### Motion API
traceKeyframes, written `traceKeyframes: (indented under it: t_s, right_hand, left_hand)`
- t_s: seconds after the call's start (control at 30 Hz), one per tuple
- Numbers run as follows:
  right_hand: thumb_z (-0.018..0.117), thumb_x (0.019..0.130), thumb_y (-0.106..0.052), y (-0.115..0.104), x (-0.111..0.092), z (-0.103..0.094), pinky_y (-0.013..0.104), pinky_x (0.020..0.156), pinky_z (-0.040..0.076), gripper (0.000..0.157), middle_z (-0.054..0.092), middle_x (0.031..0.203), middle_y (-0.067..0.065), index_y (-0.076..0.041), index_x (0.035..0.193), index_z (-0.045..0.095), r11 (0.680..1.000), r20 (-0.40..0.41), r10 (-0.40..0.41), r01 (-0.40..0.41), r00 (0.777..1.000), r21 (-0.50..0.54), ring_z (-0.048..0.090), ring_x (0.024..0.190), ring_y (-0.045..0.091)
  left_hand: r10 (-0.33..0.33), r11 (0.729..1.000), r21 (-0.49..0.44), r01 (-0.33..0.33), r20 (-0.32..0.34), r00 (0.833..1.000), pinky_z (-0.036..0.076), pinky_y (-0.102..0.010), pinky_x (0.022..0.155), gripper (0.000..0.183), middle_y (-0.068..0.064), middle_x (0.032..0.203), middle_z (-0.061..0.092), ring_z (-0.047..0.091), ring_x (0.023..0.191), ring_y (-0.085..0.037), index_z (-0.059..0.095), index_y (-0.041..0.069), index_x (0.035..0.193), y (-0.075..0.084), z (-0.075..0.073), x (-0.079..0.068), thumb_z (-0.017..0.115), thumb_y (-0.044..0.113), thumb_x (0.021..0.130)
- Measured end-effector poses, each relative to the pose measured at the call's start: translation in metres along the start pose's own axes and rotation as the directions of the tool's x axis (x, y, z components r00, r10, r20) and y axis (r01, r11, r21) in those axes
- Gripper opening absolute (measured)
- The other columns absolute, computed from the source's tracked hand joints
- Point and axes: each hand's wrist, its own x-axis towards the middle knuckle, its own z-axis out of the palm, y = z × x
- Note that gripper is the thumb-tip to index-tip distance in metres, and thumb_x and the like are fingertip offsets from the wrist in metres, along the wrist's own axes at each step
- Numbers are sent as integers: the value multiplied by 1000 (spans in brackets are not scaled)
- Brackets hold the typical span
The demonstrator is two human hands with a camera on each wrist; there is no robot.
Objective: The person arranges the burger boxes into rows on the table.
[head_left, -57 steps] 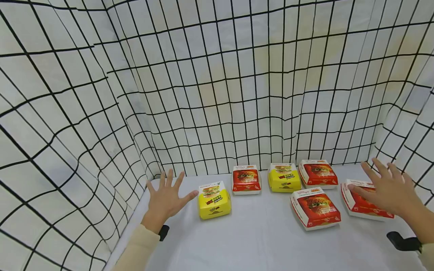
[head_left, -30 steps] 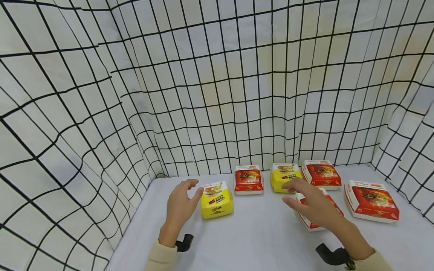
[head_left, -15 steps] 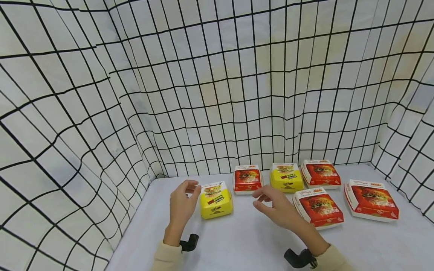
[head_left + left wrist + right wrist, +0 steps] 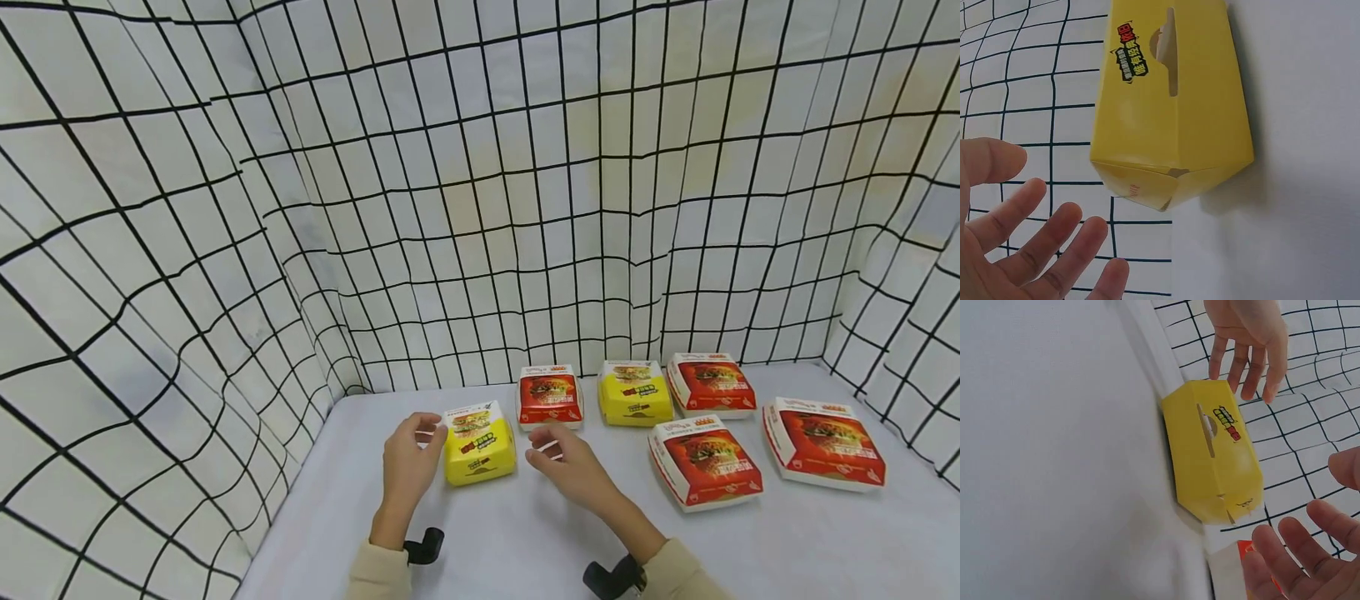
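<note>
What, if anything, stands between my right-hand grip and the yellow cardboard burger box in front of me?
Nothing visible: only flat white tabletop shows between the right-hand grip and the yellow cardboard burger box. The nearest red-and-white cardboard burger box sits farther back, outside that gap.

Head view faces forward and down over the table (image 4: 525, 542). Both wrist views, close in, share the nearer yellow box (image 4: 1175, 119).
</note>
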Motion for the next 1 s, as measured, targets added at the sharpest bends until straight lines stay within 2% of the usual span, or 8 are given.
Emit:
traceKeyframes:
  t_s: [0.2,0.43,0.73,0.8,0.87,1.0]
  right_hand:
    - [68,99,-33,8,11,22,43,89,58,44,60,131,9,-12,135,56,999,3,38,-38,999,20,61,114,25]
    - [63,101,-38,15,17,38,46,91,58,55,53,145,17,-13,148,48,996,33,64,-66,997,64,62,120,31]
    - [61,101,-43,19,14,50,45,91,59,57,53,147,16,-21,151,45,992,78,101,-106,992,68,61,121,30]
    - [61,101,-43,18,13,50,46,91,58,57,55,145,16,-20,151,45,993,80,93,-98,992,62,61,120,31]
    - [61,101,-43,18,13,50,47,91,58,57,56,143,15,-20,151,46,994,80,92,-97,993,56,61,120,31]
    - [61,101,-43,19,12,49,46,90,58,56,58,138,14,-20,151,46,995,82,90,-93,993,37,62,118,29]
  left_hand:
    - [-71,997,-6,71,34,997,55,-46,89,31,-12,123,66,64,108,-28,67,13,125,-9,6,1,69,25,97]
    - [-114,993,-26,117,73,991,56,-46,90,39,-16,131,62,64,111,-30,62,12,134,-15,12,0,67,25,98]
    - [-141,986,-64,153,163,976,56,-51,93,49,-21,142,59,63,120,-37,53,14,147,-22,13,-3,62,29,101]
    - [-132,988,-59,145,184,974,57,-49,90,50,-22,139,61,64,116,-37,52,13,148,-23,12,-2,61,31,102]
    - [-124,988,-60,140,210,970,58,-44,83,50,-23,135,63,67,105,-33,52,12,148,-25,12,-1,59,32,103]
    - [-120,987,-73,146,274,954,56,-32,68,49,-23,130,65,66,85,-20,54,11,146,-28,10,0,59,35,104]
